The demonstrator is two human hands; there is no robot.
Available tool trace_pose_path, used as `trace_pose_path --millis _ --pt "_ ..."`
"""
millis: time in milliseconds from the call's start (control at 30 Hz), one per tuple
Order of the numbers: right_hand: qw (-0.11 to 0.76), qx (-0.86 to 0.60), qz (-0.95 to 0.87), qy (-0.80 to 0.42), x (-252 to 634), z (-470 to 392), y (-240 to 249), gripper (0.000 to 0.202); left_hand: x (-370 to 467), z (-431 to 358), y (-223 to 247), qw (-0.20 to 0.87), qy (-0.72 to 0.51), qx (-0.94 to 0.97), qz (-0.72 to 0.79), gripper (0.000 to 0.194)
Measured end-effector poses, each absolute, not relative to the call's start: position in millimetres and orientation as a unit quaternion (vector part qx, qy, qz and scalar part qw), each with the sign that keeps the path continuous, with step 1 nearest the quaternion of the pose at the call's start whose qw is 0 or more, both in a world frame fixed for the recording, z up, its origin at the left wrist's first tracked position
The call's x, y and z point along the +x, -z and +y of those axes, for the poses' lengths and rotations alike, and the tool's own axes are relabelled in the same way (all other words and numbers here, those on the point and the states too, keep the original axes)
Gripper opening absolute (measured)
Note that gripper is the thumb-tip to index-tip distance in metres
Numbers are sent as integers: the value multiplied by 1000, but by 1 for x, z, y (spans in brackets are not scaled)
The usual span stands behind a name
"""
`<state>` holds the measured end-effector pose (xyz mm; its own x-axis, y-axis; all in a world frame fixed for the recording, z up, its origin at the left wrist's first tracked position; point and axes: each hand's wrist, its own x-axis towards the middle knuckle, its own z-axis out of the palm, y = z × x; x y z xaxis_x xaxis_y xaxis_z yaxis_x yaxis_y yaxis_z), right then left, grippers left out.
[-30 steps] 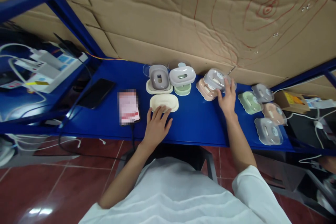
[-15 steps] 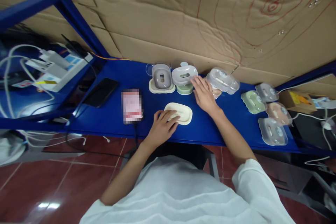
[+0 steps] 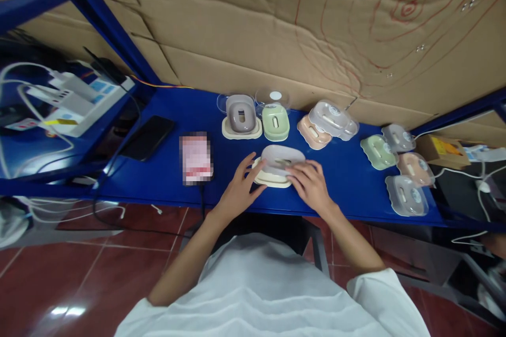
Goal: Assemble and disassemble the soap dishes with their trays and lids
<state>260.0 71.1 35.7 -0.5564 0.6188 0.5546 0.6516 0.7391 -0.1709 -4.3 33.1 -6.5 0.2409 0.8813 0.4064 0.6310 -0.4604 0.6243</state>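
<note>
Low over a cream oval soap dish base [image 3: 272, 180] is a pale lavender-grey soap dish tray [image 3: 272, 154] with a slot in its middle. My right hand [image 3: 310, 181] grips the tray's right end, fingers on its near rim. My left hand [image 3: 239, 189] curves around the left end of the base, thumb at the near edge and fingers at the far side. Whether the tray rests fully on the base, I cannot tell. Behind them stand a green soap dish [image 3: 275, 124] and a darker grey tray [image 3: 242, 115] on another cream base [image 3: 231, 130].
Clear lids [image 3: 284, 99] lean at the back. A peach soap dish [image 3: 314, 134] and stacked clear lids [image 3: 334, 118] lie right of centre. Several lidded soap dishes [image 3: 407, 197] stand at the right. Left are a blurred-screen device [image 3: 196, 158], a black phone [image 3: 148, 137] and a power strip [image 3: 75, 116].
My right hand has brought the lavender-grey tray from above the green soap dish towards me, over the cream base. My left hand has shifted from the base's top to its left end.
</note>
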Motion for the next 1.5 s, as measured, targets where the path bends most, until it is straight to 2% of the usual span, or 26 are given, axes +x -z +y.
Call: trace_pose_path --millis 167,233,467,600,700,800,900,967,1067,1167,1333,1500 --pt "242 -335 -911 -24 254 64 -16 31 -5 37 10 97 -364 797 472 39" --pt "229 -332 -915 -19 248 63 -11 32 -5 37 11 81 -352 799 481 33" --pt "217 -337 -916 -30 253 72 -20 37 -4 36 11 73 -340 802 486 31" --pt "231 -394 -889 -15 247 145 -53 47 -3 39 12 80 -349 801 480 29" --pt "195 -447 -873 -22 227 216 -69 49 -4 38 11 87 -353 801 476 29" --pt "112 -503 -854 -66 202 265 -67 68 -5 35 10 92 -354 801 474 28" --pt "116 -528 -837 -84 192 280 -58 63 -6 34 8 94 -353 800 476 27" --pt "173 -526 -831 -53 197 272 -54 56 -6 34 8 101 -351 798 480 28" --pt "259 -513 -818 18 218 234 -55 58 -6 33 6 114 -348 796 483 30" --pt "307 -501 -808 42 241 169 -56 60 -6 31 3 132 -361 782 490 42" --pt "293 -521 -802 -1 250 67 -37 58 -6 31 3 196 -382 749 505 78" --pt "256 -517 -817 -7 235 37 -12 54 -5 32 7 189 -375 753 506 80"
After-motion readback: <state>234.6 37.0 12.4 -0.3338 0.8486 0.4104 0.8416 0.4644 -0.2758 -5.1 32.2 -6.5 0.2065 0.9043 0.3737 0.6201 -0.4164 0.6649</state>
